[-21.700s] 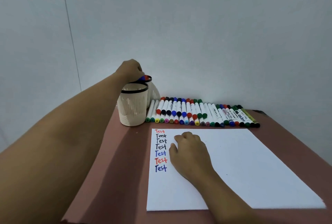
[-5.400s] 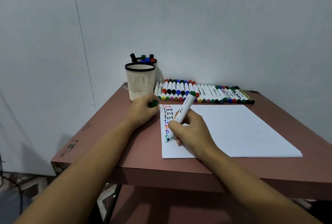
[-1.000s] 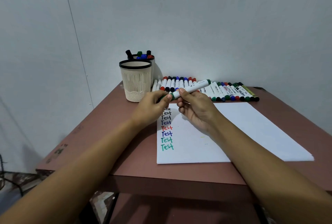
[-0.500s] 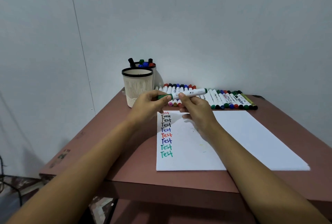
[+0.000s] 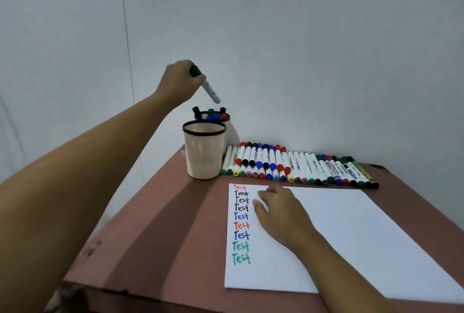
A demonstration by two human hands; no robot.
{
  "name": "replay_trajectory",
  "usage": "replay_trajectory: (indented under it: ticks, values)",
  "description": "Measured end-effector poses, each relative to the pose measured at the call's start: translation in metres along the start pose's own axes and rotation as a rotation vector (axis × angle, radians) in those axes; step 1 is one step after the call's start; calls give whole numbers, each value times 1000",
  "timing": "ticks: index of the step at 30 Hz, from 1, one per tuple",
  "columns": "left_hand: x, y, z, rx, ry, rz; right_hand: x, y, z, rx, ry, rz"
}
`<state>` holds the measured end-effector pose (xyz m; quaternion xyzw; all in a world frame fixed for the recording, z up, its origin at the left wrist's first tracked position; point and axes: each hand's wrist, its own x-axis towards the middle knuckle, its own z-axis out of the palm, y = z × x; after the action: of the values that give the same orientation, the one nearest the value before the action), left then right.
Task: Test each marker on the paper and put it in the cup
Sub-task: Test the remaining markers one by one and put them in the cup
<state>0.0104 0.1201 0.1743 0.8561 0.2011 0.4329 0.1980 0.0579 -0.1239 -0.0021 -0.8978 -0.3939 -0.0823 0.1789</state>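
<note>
My left hand [image 5: 178, 81] is raised above the two cups and grips a capped green marker [image 5: 209, 89] by its cap end, the barrel slanting down toward the rear cup [image 5: 230, 130], which holds several markers. An empty beige mesh cup [image 5: 204, 152] stands in front of it. My right hand [image 5: 281, 212] rests palm down on the white paper [image 5: 351, 237], beside a column of the word "Test" [image 5: 241, 224] in red, black, blue and green. A row of capped markers [image 5: 296, 164] lies along the paper's far edge.
The reddish-brown table [image 5: 163, 237] stands in a corner with grey walls at the back and left. Its front edge is near the bottom of the view and its left edge falls off just left of the cups.
Half a second ago both hands held the green marker level over the paper. Now my left hand has carried it up over the rear cup, and my right hand has let go and settled on the paper.
</note>
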Motion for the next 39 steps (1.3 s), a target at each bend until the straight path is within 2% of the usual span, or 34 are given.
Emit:
replay_trajectory:
  ticks: [4,9,14,20,22,25,30,34,37,39]
  values:
    - [19,-3,18,153,-80,29,1,1,1,-11,13,-9]
    - [31,-9,49,124,-96,101,1,0,1,-18,5,-12]
    - [36,-20,71,234,-124,115,2,-1,0,-21,-6,-9]
    - [32,-31,85,680,-369,64,2,-1,-1,-19,-10,-11]
    - [29,-28,81,656,-363,71,1,-1,-1,-17,-12,-11]
    - [22,-15,71,542,-264,154,1,0,0,-22,-10,-9]
    - [-21,15,52,185,-84,354,1,-1,0,-26,-3,-9]
    - [-95,33,44,12,-170,372,-2,-2,0,-22,33,-10]
    - [-141,27,48,-25,-269,244,-4,-7,-1,-119,110,-44]
    - [-159,17,55,-29,-318,139,-4,-10,-1,-174,95,-57]
